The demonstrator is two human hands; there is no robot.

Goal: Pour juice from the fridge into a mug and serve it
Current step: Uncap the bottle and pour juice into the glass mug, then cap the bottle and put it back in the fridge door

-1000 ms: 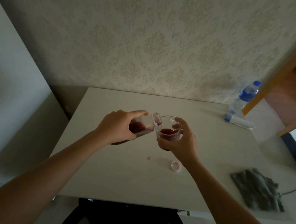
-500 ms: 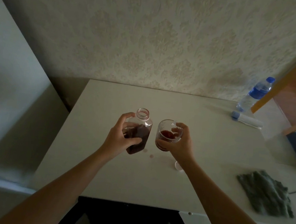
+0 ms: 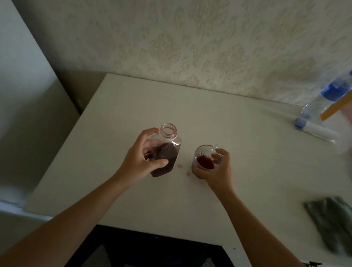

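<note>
Juice bottle (image 3: 165, 151) upright, mouth up | left hand (image 3: 140, 162) grips it

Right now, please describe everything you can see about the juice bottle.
The juice bottle is clear, plastic-looking, with squarish shoulders and a threaded, uncapped neck. Dark red juice fills roughly its lower half. It is nearly upright, leaning slightly, on or just above the table, left of the glass mug. The left hand grips its body.

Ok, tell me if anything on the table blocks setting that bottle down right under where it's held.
Nothing visible does. The left hand holds the open bottle upright over bare table. The nearest things are two small juice drops beside it and the glass in the right hand, all off to the right.
</note>
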